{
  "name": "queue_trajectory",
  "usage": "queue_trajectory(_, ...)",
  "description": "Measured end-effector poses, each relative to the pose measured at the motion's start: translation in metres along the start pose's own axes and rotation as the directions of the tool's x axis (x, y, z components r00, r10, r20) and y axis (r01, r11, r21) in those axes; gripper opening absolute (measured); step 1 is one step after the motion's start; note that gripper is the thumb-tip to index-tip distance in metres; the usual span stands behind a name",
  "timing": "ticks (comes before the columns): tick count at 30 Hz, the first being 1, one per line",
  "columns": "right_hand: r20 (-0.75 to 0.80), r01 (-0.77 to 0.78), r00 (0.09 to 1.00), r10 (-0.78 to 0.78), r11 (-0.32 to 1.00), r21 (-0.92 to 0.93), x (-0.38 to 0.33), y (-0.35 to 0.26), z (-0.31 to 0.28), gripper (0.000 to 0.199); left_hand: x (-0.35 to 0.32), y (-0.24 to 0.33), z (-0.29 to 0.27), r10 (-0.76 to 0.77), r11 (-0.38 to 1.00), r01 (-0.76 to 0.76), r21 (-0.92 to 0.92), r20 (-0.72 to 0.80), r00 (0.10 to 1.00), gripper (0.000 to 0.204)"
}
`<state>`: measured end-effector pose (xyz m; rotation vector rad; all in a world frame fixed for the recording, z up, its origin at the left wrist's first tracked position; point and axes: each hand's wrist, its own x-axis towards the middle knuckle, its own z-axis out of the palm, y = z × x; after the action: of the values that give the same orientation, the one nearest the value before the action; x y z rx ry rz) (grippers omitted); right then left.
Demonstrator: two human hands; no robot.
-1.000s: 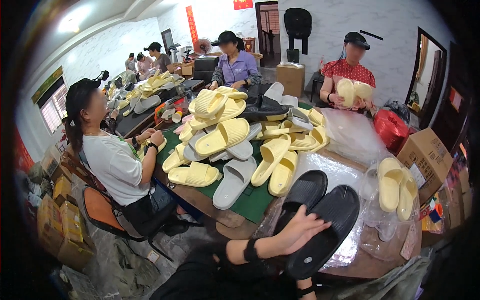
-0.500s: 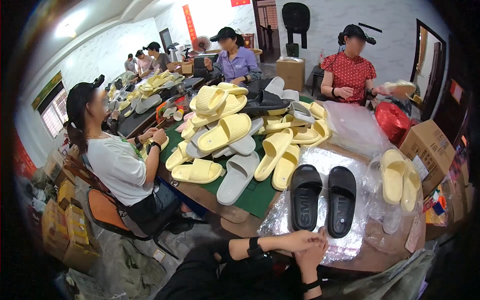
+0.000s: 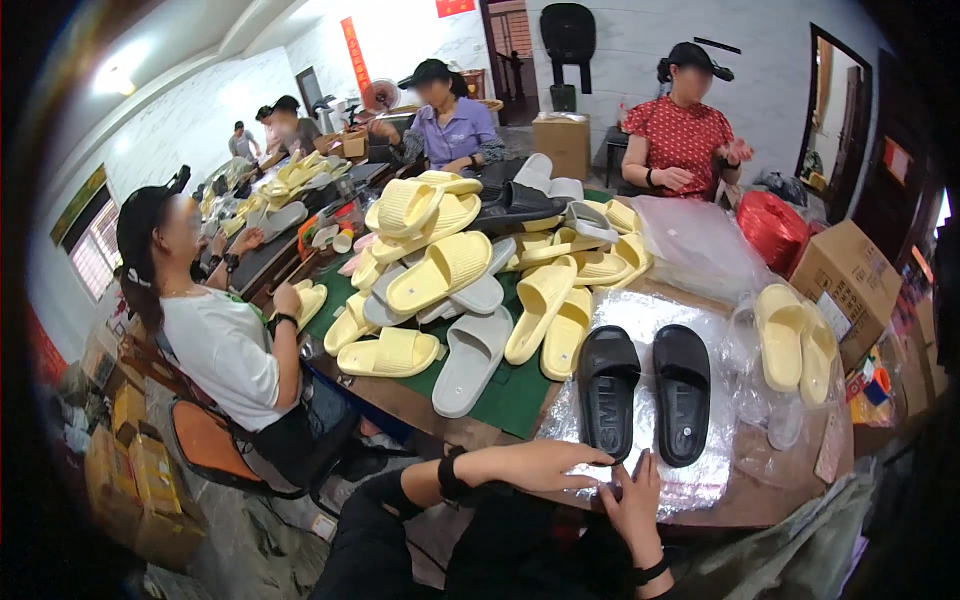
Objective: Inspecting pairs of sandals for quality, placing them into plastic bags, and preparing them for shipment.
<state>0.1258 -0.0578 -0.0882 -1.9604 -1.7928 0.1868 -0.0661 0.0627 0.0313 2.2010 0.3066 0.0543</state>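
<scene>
Two black slide slippers lie side by side, toes away from me: the left slipper (image 3: pixel 607 400) and the right slipper (image 3: pixel 682 400). Beneath them is a shiny clear plastic bag (image 3: pixel 715 485). My left hand (image 3: pixel 548 464) is open, its stretched fingers pointing right by the left slipper's heel; whether they touch it I cannot tell. Just below the heels, my right hand (image 3: pixel 632 503) is open with fingers spread, its tips close to my left fingertips. Neither hand holds anything. Left of the bag, a grey slipper (image 3: pixel 470 365) and a yellow slipper (image 3: pixel 440 272) belong to a mixed heap.
A yellow slipper pair (image 3: pixel 795 335) in clear plastic lies to the right. Beyond are a stack of clear bags (image 3: pixel 690 232), a red twine roll (image 3: pixel 772 231) and a cardboard box (image 3: pixel 848 285). A person in white (image 3: pixel 215 335) sits left; several others work farther off.
My hands, which were together below the slippers, have come slightly apart, with fingers stretched out nearer the heels. The person in red no longer holds the pale item.
</scene>
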Motion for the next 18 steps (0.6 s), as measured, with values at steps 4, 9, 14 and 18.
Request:
queue_trajectory(4, -0.01, 0.03, 1.0, -0.029, 0.996, 0.09, 0.006, 0.003, -0.019, 0.032, 0.022, -0.032, 0.056, 0.078, 0.996, -0.076, -0.039, 0.04, 0.996, 0.045)
queue_trajectory(9, -0.018, -0.033, 0.999, 0.039, 0.973, 0.229, 0.016, 0.004, -0.047, 0.026, 0.04, -0.045, 0.109, 0.245, 0.946, -0.155, 0.285, -0.315, 0.917, 0.06)
queue_trajectory(14, -0.025, -0.045, 0.998, 0.052, 0.971, 0.236, 0.038, 0.006, -0.058, 0.03, 0.048, -0.034, 0.114, -0.035, 0.988, 0.081, 0.133, -0.316, 0.948, 0.07)
queue_trajectory(18, 0.0, -0.026, 1.0, 0.027, 0.986, 0.167, 0.061, -0.003, -0.064, 0.037, 0.046, -0.064, 0.128, 0.166, 0.888, 0.026, 0.459, -0.373, 0.913, 0.062)
